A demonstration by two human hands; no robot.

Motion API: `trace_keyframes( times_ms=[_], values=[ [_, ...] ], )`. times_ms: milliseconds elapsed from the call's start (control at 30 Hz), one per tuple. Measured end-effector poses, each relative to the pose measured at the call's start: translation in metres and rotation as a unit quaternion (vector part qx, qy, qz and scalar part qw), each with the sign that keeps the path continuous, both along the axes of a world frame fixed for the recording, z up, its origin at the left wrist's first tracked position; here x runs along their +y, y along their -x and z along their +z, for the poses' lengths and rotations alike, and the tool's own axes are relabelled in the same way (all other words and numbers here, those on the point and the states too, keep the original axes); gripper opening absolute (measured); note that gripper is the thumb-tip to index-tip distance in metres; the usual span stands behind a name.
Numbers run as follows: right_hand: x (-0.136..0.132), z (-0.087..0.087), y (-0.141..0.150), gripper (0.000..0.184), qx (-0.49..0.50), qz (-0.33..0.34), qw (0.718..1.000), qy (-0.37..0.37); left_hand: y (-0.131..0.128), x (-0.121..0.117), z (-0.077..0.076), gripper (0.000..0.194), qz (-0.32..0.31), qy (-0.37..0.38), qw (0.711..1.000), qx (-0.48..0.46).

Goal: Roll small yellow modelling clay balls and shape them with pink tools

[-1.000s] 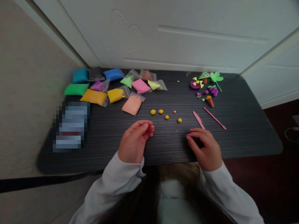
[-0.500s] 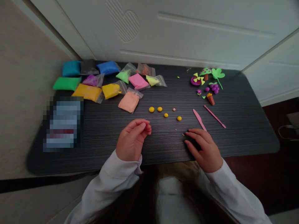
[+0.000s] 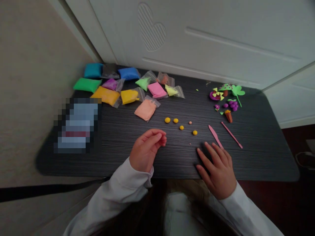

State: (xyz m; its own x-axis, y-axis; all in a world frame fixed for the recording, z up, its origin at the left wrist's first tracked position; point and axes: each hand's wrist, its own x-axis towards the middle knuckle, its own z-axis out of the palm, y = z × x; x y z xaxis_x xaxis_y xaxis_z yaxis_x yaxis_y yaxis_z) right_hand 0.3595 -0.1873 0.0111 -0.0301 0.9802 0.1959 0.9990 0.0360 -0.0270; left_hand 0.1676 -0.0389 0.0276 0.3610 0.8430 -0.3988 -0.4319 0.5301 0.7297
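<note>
My left hand (image 3: 148, 150) is closed above the near part of the dark table, thumb pressed against curled fingertips. Whatever it may hold is hidden. My right hand (image 3: 218, 170) lies palm down with fingers spread, nothing in its grasp. Its fingertips are close to the handle end of a pink plastic knife (image 3: 214, 135). Between and beyond the hands lie several small yellow clay balls (image 3: 195, 132). A tiny peach clay ball (image 3: 190, 122) sits near them, and a pale crumb (image 3: 190, 144) is closer to me.
Bags of coloured clay, including a peach bag (image 3: 145, 109) and a blue bag (image 3: 129, 73), fill the back left. A blurred-out phone-like object (image 3: 78, 126) lies left. Small clay models, such as purple grapes (image 3: 233, 105), stand back right near a pink stick tool (image 3: 231, 135). A white door (image 3: 197, 49) borders the table.
My right hand has spread its fingers and flattened onto the table; the thin sliver by its fingertips no longer shows. The left hand keeps its closed shape. The view has shifted and tilted.
</note>
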Motion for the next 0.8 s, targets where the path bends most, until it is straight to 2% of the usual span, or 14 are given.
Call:
trace_keyframes(
  times_ms=[200, 333, 467, 600, 800],
  values=[
    [-0.0005, 0.0007, 0.0016, 0.051, -0.010, -0.018, 1.000, -0.003, 0.0002, -0.0003, 0.0000, 0.004, 0.000, 0.003, 1.000, -0.005],
    [-0.0014, 0.0020, 0.0016, 0.047, -0.005, 0.001, 1.000, 0.007, 0.0003, -0.0001, -0.0003, 0.005, -0.001, 0.002, 1.000, -0.008],
    [-0.0016, 0.0023, 0.0009, 0.052, -0.006, -0.016, 1.000, 0.004, 0.0005, -0.0002, 0.0003, 0.005, -0.002, 0.000, 1.000, -0.007],
    [-0.0013, 0.0029, 0.0012, 0.050, -0.006, 0.004, 1.000, 0.019, 0.0004, -0.0002, 0.0010, 0.005, -0.002, 0.000, 1.000, -0.008],
    [-0.0023, 0.0023, 0.0004, 0.055, -0.003, -0.011, 1.000, 0.016, 0.0002, 0.0000, -0.0002, 0.005, 0.000, 0.000, 1.000, -0.012]
  ],
)
